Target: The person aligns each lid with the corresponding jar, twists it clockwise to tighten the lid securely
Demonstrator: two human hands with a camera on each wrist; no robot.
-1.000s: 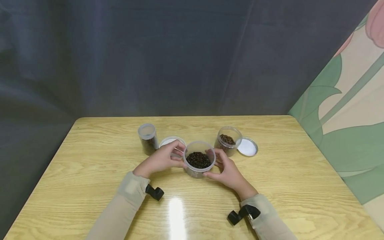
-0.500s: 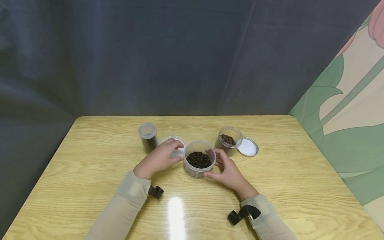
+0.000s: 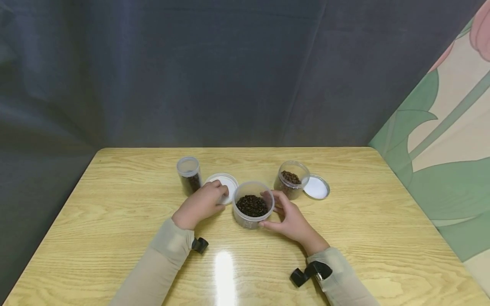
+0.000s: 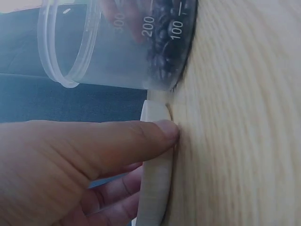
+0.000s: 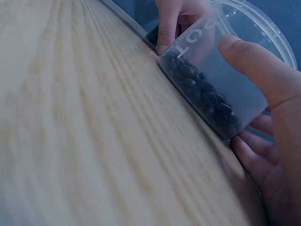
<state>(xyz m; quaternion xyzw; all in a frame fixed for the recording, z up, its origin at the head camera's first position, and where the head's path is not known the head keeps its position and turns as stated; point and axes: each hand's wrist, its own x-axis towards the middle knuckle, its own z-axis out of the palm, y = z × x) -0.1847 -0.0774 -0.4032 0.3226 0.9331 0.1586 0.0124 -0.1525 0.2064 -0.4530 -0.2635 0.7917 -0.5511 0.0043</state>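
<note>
A clear plastic tub (image 3: pixel 249 222) part full of dark glossy beans (image 3: pixel 252 205) stands upright on the table. My right hand (image 3: pixel 291 219) grips it from the right, thumb on the near wall and fingers round the far side. Printed volume marks run up the tub's wall (image 4: pixel 120 66) in the left wrist view. Left of it lies a round white lid (image 3: pixel 228 182), flat on the wood. My left hand (image 3: pixel 200 205) pinches this lid, its thumb (image 4: pixel 162 132) against the rim near the tub and its other fingers (image 4: pixel 117 197) curled over the lid's face.
A tall narrow jar (image 3: pixel 190 180) with dark contents stands behind the left hand. Behind the tub to the right is a wider open jar (image 3: pixel 281 189) of brown pieces, with a metal-rimmed white lid (image 3: pixel 316 187) beside it. A dark curtain (image 3: pixel 229 76) hangs past the table's back edge.
My left hand has let go of the tub's left side and moved left and down onto the white lid. The tub has shifted slightly left and nearer, still in my right hand.
</note>
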